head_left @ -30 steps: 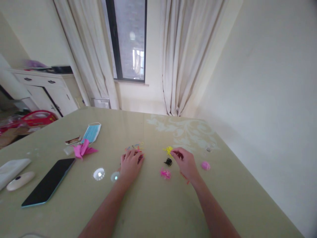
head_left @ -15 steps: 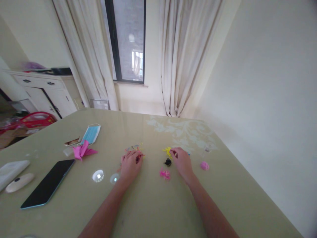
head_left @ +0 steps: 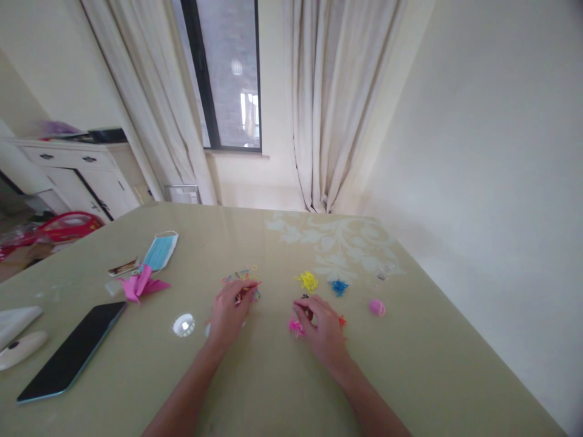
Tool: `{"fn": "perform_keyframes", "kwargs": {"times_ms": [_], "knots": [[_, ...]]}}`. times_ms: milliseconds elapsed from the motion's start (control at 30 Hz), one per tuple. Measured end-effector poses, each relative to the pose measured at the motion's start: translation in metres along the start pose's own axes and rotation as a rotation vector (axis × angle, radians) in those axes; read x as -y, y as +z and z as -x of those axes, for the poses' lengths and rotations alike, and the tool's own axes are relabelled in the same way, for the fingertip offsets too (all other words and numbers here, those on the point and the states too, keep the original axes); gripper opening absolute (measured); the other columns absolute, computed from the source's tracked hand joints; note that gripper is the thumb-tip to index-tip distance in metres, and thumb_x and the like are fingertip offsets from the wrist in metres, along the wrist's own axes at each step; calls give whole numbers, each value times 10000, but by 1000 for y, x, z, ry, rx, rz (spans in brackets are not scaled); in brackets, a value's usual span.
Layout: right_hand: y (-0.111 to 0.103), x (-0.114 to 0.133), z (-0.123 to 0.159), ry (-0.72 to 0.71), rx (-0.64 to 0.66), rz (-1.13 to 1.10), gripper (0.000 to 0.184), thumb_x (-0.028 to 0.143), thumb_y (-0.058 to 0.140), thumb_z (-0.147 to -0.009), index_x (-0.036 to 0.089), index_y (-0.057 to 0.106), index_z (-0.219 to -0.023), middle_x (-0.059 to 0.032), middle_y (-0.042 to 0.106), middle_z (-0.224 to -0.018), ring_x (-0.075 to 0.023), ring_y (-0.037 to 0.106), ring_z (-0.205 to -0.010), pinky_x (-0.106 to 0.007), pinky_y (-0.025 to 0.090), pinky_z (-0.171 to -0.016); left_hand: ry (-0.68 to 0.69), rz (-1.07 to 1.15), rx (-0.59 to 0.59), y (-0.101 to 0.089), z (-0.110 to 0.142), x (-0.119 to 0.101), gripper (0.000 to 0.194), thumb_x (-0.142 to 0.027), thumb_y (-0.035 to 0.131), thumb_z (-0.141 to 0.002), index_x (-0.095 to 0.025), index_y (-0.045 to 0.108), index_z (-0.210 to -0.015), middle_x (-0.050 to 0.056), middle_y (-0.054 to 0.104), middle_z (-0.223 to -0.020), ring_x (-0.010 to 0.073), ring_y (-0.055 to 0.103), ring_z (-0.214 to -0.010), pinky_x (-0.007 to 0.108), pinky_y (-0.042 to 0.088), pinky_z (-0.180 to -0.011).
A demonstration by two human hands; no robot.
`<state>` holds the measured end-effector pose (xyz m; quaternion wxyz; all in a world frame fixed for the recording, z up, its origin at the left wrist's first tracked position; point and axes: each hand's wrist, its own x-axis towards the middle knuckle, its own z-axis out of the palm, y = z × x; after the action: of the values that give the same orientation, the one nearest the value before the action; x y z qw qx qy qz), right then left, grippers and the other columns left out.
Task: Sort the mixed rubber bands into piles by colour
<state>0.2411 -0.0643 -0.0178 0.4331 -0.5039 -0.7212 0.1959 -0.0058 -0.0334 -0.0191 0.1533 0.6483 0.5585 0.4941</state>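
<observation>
My left hand [head_left: 230, 312] is over a loose pile of mixed-colour small rubber bands [head_left: 246, 271], its thumb and fingers pinched together. An orange-red rubber band [head_left: 259, 283] pokes out at its fingertips. My right hand [head_left: 324, 331] is closed in a pinch over the black rubber bands [head_left: 305, 296], which it mostly covers; whatever is between its fingertips is too small to make out. Around it lie sorted heaps: yellow rubber bands [head_left: 308, 281], blue rubber bands [head_left: 339, 287], pink rubber bands [head_left: 296, 328] and partly hidden orange rubber bands [head_left: 342, 321].
On the left of the table [head_left: 273, 388] are a black-screened phone [head_left: 75, 349], a pink folded paper shape [head_left: 142, 284], a blue face mask [head_left: 161, 251] and a clear round dish [head_left: 184, 325]. A pink-purple round bundle [head_left: 377, 308] lies at the right, near the wall.
My right hand has moved from beside the yellow heap toward me, onto the black one, uncovering the blue heap. My left hand has shifted slightly left and toward me, still pinched.
</observation>
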Motion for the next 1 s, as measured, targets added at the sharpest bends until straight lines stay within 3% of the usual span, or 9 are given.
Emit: {"fn": "perform_keyframes", "kwargs": {"times_ms": [133,333,600,733,833,1000], "knots": [[7,11,7,-3,19,-162,339,445,609,-1075,197,749,-1259,-65,767,-947,-166,662,-686,-279,524,-662,95,190,175,8,11,-21,190,-377,700,-967,-254,841,-932,36,832,-892,200,752,-828,299,586,-781],[5,20,9,-97,-24,-128,310,390,586,-1099,202,788,-955,-45,739,-796,-176,662,-713,-270,492,-664,124,309,260,16,22,-37,147,-366,758,-958,-264,862,-934,33,829,-863,180,748,-783,260,585,-738],[-7,29,7,-81,1,-134,251,357,625,-1067,209,809,-984,-41,733,-787,-171,631,-704,-274,479,-680,157,289,293,15,23,-34,166,-390,754,-962,-266,859,-995,40,814,-854,180,709,-756,280,575,-742],[-22,33,5,48,53,-416,334,458,656,-1043,207,803,-880,-33,721,-739,-158,600,-666,-266,461,-638,172,105,311,13,20,-20,300,-410,751,-955,-286,797,-1224,53,825,-1018,225,717,-880,369,572,-878],[-31,33,3,147,121,-694,421,552,701,-996,198,774,-780,-25,693,-678,-139,565,-587,-251,445,-563,187,-219,261,10,14,-2,218,-366,706,-976,-282,818,-1143,82,815,-1105,306,694,-1091,482,493,-1042],[-32,29,1,186,121,-816,463,593,739,-957,195,771,-721,-29,673,-637,-120,521,-543,-240,424,-526,112,-563,271,8,10,16,242,-337,679,-977,-289,803,-1178,97,762,-1306,359,616,-1257,560,402,-1102]]}}
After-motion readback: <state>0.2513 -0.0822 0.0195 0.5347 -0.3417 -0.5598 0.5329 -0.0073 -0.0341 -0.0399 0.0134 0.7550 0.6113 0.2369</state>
